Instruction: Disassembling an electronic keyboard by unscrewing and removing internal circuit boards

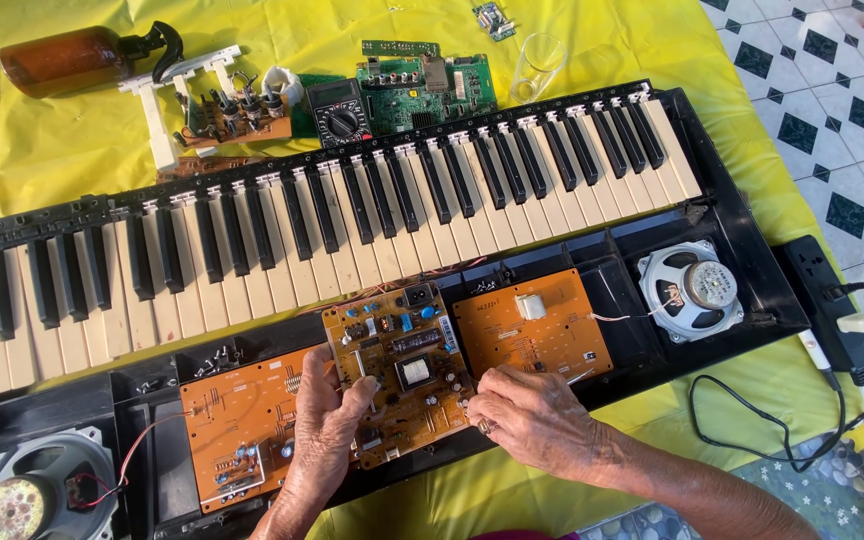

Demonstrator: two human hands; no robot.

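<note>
We see an opened electronic keyboard (pixel 352 215) lying on a yellow-covered tabletop (pixel 72 140), its lower housing exposed. The left hand (pixel 324 440) supports an orange circuit board (pixel 397 370) from beneath, thumb pressed on its upper face and fingers closed around its left edge. The right hand (pixel 532 420) rests at the board's right edge, fingers curled narrowly on it. The held board sits tilted above the housing, between two other orange boards, one to its left (pixel 237 430) and one to its right (pixel 532 325). A speaker (pixel 690 288) occupies the right end, a second speaker (pixel 37 490) the left. Behind the keys lie a multimeter (pixel 340 115), a green board (pixel 427 85) and a brown bottle (pixel 67 58).
</note>
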